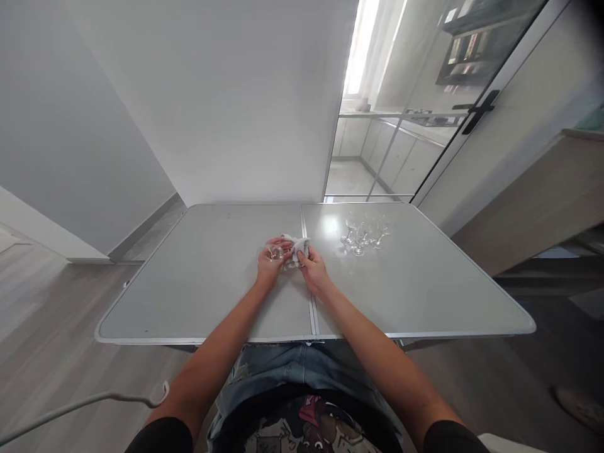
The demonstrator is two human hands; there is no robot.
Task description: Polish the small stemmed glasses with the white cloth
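Note:
My left hand (270, 264) is closed around a clear stemmed glass (274, 253), whose round foot or bowl faces up; which end it is I cannot tell. Against the glass's right side, my right hand (313, 267) grips a crumpled white cloth (299, 249). Both hands are close together above the middle of the table, near its centre seam. Part of the glass is hidden by the fingers and the cloth. On the right half of the table stands a cluster of several clear stemmed glasses (363, 239).
The grey folding table (401, 296) has a metal rim and a seam down its middle. A white wall (245, 126) rises behind it. To the right is a glass door with a black handle (480, 112). A pale curved rod (108, 396) shows at lower left.

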